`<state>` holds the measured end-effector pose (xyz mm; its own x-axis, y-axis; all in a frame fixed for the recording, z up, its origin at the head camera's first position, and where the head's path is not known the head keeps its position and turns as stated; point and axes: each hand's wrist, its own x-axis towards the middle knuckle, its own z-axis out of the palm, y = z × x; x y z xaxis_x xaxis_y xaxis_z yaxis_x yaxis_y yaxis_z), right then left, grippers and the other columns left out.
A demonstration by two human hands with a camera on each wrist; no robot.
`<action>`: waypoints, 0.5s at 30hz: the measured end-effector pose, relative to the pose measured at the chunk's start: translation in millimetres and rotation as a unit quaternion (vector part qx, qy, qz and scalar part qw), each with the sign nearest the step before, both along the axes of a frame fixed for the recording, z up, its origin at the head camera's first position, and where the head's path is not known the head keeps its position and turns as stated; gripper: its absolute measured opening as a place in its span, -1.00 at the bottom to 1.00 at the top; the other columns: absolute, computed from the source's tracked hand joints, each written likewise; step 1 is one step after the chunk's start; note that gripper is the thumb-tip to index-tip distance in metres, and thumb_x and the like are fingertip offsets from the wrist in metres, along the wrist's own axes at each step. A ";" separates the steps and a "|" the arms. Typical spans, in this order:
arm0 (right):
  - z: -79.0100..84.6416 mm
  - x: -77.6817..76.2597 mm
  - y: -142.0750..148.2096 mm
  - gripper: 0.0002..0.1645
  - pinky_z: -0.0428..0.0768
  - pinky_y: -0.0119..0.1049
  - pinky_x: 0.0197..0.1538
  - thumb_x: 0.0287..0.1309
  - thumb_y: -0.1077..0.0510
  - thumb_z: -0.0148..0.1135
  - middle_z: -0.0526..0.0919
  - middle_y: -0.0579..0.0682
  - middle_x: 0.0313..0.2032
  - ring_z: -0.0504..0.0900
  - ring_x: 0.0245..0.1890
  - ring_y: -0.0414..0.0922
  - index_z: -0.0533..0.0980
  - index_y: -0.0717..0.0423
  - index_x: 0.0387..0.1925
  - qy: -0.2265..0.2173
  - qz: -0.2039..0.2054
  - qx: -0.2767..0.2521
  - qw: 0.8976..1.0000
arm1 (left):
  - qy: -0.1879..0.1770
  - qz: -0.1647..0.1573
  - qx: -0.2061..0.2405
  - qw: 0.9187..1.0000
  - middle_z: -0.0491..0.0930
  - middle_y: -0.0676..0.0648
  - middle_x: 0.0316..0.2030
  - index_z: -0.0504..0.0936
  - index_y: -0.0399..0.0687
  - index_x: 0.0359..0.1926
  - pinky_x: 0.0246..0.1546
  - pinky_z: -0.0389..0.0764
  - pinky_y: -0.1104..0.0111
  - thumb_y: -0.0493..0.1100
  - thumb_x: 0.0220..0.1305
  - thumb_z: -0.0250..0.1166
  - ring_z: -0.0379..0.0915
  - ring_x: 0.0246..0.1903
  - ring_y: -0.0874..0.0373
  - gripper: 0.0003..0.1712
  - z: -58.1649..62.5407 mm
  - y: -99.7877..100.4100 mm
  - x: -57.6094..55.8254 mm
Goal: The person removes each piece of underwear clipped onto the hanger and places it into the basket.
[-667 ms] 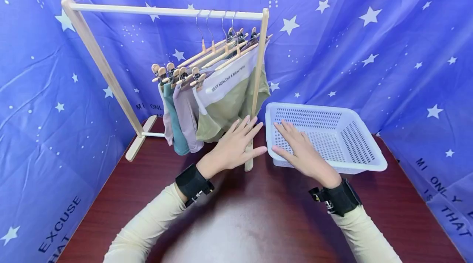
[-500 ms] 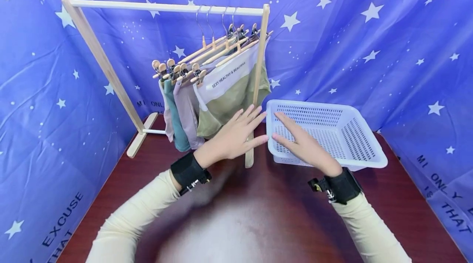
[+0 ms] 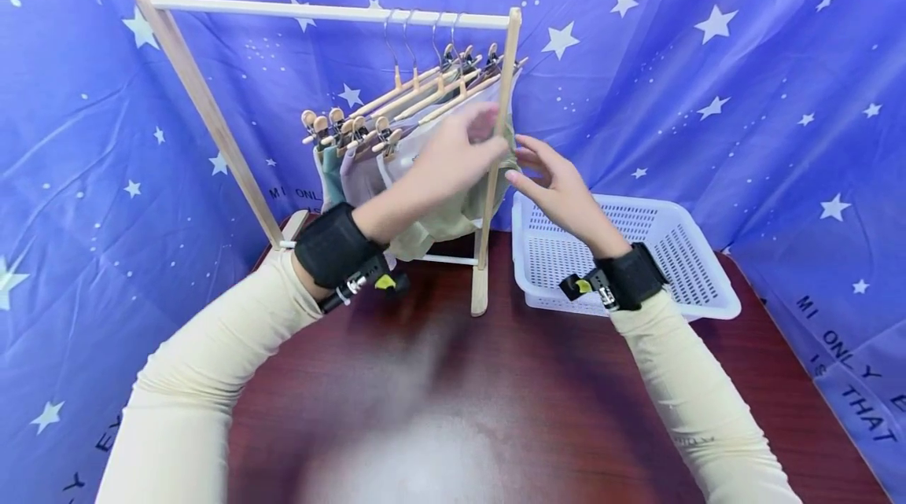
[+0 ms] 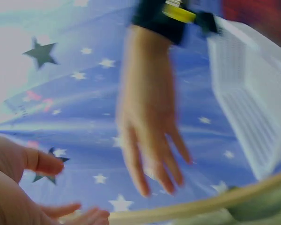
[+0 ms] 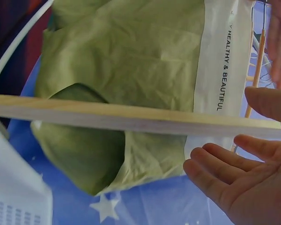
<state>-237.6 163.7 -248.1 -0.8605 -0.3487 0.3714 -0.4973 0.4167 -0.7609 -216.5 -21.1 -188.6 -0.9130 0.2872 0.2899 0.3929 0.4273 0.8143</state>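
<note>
Olive green briefs (image 5: 145, 56) with a white lettered waistband hang from the nearest wooden clip hanger (image 3: 463, 93). My left hand (image 3: 453, 154), blurred, is raised in front of them, its fingers bent loosely and holding nothing. Between my hands stands the right post (image 3: 491, 193) of the wooden rack, crossing in front of the briefs in the right wrist view. My right hand (image 3: 559, 185) is just right of that post, fingers relaxed and apart, thumb spread. In the right wrist view its fingertips are close to the waistband. The left hand covers part of the briefs in the head view.
Teal (image 3: 331, 182) and lilac (image 3: 359, 183) garments hang behind on more clip hangers. A white plastic basket (image 3: 630, 213) stands right of the rack on the dark red wooden table (image 3: 425, 378). Blue star-printed curtain (image 3: 672, 56) encloses the back and sides.
Both hands have risen from low near the rack's foot and the basket to waistband height beside the right post. Their fingers, straighter before, are now more bent.
</note>
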 end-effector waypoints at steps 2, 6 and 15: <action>3.4 -7.1 -6.1 -0.32 0.40 0.03 0.22 0.26 0.26 0.10 0.35 0.33 0.24 0.37 0.24 0.18 0.13 0.25 0.36 0.002 0.000 -0.013 1.000 | -0.051 0.029 0.035 0.998 0.32 -0.09 0.30 0.24 -0.09 0.35 0.24 0.32 0.41 -0.17 0.26 0.16 0.27 0.26 0.14 -0.36 19.5 -0.1 -1.5; 1.6 -27.5 -13.7 -0.32 0.40 0.00 0.22 0.25 0.24 0.13 0.39 0.32 0.21 0.40 0.22 0.15 0.15 0.24 0.35 0.003 -0.007 -0.040 0.999 | -0.146 0.067 0.039 0.986 0.09 -0.01 0.41 0.06 -0.09 0.43 0.34 0.15 0.39 -0.15 0.27 0.11 0.03 0.37 0.21 -0.26 49.3 -4.0 -6.8; -8.9 -71.2 -19.3 -0.35 0.57 -0.15 0.04 0.23 0.20 0.17 0.52 0.31 0.07 0.54 0.08 0.09 0.22 0.15 0.32 0.005 -0.034 -0.077 0.996 | -0.222 0.099 -0.051 0.969 0.22 0.01 0.28 0.16 -0.12 0.34 0.23 0.29 0.38 -0.20 0.29 0.06 0.23 0.20 0.18 -0.40 66.1 -9.4 -31.6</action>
